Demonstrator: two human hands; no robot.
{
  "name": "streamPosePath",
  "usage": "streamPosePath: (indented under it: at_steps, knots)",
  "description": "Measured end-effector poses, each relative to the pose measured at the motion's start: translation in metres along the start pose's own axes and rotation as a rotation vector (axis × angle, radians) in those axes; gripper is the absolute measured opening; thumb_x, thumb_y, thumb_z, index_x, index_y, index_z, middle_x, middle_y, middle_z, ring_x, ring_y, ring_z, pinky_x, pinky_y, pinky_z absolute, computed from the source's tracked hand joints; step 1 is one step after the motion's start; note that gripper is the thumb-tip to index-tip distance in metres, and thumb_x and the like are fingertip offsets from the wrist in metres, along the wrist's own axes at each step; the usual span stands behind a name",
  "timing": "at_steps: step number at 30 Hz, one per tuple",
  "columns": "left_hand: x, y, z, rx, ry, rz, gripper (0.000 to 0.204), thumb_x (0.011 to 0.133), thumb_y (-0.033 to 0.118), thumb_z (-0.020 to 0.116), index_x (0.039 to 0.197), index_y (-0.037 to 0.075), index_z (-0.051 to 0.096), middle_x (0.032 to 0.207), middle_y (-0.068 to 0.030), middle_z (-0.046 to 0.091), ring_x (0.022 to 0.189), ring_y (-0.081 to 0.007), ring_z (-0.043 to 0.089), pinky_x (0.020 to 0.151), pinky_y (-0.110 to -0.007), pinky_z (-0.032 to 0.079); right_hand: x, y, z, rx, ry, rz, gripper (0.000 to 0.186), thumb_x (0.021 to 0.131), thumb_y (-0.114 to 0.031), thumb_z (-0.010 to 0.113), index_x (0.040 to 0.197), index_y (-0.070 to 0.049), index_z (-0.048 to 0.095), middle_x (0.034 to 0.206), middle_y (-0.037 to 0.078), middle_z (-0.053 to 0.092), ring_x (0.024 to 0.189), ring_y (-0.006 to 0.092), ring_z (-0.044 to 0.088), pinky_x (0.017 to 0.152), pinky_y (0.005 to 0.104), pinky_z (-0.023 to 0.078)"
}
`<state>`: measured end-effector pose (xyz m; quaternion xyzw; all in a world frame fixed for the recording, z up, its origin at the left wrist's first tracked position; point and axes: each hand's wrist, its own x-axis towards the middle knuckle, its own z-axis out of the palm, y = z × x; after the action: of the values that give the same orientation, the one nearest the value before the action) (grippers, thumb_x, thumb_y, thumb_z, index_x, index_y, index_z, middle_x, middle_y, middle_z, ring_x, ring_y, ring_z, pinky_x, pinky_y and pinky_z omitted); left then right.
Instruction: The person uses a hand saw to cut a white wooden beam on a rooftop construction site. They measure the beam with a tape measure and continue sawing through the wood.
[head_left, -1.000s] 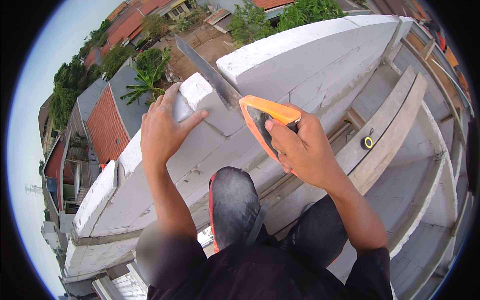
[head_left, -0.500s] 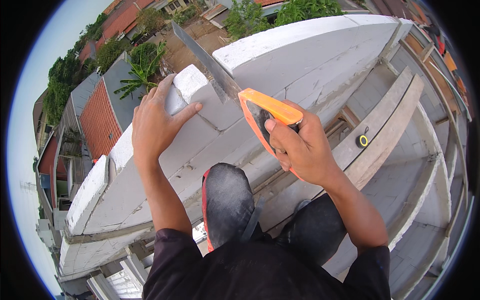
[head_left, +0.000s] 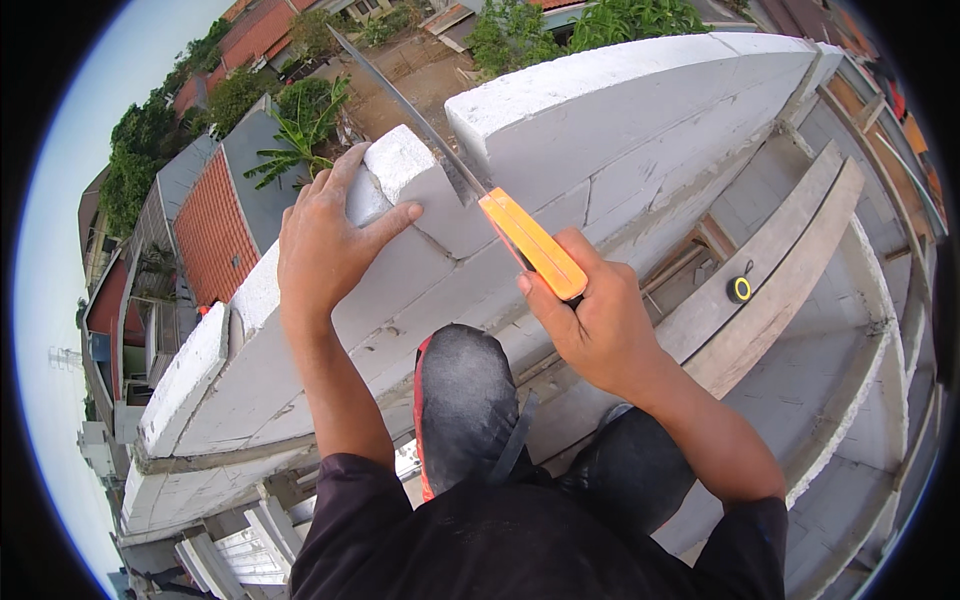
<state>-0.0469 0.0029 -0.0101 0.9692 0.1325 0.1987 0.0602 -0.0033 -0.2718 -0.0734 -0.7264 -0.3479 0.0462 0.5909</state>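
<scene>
My right hand [head_left: 603,318] is wrapped around the orange handle [head_left: 535,248] of a hand saw. Its long blade [head_left: 415,118] points away to the upper left, edge-on to me, in the gap between two white lightweight concrete blocks atop the wall. Left of the blade is a block with a rough, stepped top [head_left: 402,165]. My left hand [head_left: 338,235] rests over that block's top edge, fingers laid across it and thumb stretched along its near face. To the right of the gap, a longer block [head_left: 620,125] continues the wall. The blade's lower end is beside the left block's cut face.
Wooden planks [head_left: 735,325] lie to my right, bearing a black and yellow tape measure [head_left: 739,290]. My dusty knee [head_left: 465,400] is against the near side of the wall [head_left: 330,365]. Beyond it, the drop leads to tiled roofs [head_left: 208,225], trees and bare ground.
The saw has tilted, so its blade and handle now show nearly edge-on. The view has shifted slightly, while my left hand keeps its place on the block.
</scene>
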Motion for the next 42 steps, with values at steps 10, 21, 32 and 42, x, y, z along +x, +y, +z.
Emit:
streamPosePath:
  at_steps: [10, 21, 32, 42]
  knots:
    - [-0.002, -0.002, 0.002, 0.025, 0.028, 0.009, 0.093, 0.074, 0.066, 0.085, 0.144, 0.008, 0.064, 0.121, -0.0193, 0.074, 0.116, -0.0361, 0.069, 0.101, -0.047, 0.049, -0.010, -0.009, -0.007, 0.162, 0.206, -0.204, 0.026, 0.103, -0.016, 0.072, 0.118, 0.003, 0.063, 0.076, 0.004, 0.063, 0.065, 0.0099, 0.058, 0.059, 0.0264, 0.046]
    - [-0.003, 0.002, 0.000, 0.046, 0.015, -0.001, 0.092, 0.076, 0.064, 0.085, 0.145, 0.007, 0.064, 0.122, -0.0187, 0.074, 0.117, -0.0360, 0.069, 0.101, -0.047, 0.049, -0.002, -0.006, 0.001, 0.066, 0.060, 0.034, 0.019, 0.102, -0.015, 0.072, 0.100, 0.001, 0.062, 0.067, 0.007, 0.060, 0.056, 0.0149, 0.059, 0.055, 0.0288, 0.046]
    - [0.000, 0.001, 0.002, 0.034, 0.036, 0.015, 0.094, 0.075, 0.066, 0.085, 0.144, 0.007, 0.065, 0.120, -0.0173, 0.075, 0.115, -0.0351, 0.069, 0.100, -0.047, 0.050, -0.006, 0.004, 0.010, 0.094, 0.061, 0.082, 0.019, 0.102, -0.012, 0.071, 0.095, 0.000, 0.059, 0.063, 0.003, 0.057, 0.055, 0.0119, 0.054, 0.054, 0.0293, 0.041]
    - [-0.001, -0.004, 0.004, 0.030, 0.051, 0.022, 0.092, 0.074, 0.066, 0.084, 0.143, 0.008, 0.065, 0.120, -0.0174, 0.074, 0.114, -0.0360, 0.069, 0.098, -0.047, 0.050, -0.004, -0.034, 0.003, 0.622, 0.206, 0.232, 0.022, 0.103, -0.015, 0.069, 0.110, 0.006, 0.065, 0.078, 0.002, 0.056, 0.058, 0.0052, 0.045, 0.054, 0.0241, 0.038]
